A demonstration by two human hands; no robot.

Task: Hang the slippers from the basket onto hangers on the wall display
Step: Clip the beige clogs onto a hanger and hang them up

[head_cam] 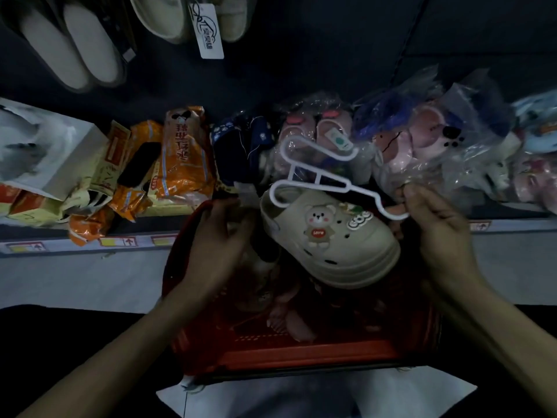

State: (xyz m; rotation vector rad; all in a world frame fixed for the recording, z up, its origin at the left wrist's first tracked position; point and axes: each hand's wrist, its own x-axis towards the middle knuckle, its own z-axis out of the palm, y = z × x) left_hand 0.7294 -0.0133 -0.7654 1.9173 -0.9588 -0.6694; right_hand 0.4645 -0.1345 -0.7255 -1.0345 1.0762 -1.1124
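Above red basket (301, 354), right hand (437, 230) grip pinches white hanger (316, 179), seemingly hooked in beige slipper (331, 245); left hand (217, 236) grip: cannot tell, too dim.

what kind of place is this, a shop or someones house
Most likely a small shop. Slippers hang on the wall with a paper tag, more pairs in clear bags fill the shelf, and labels line its edge.

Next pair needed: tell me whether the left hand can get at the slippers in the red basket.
Probably yes. The left hand hovers over the open red basket, and the beige clog on the white hanger sits to its right, not over the slippers below.
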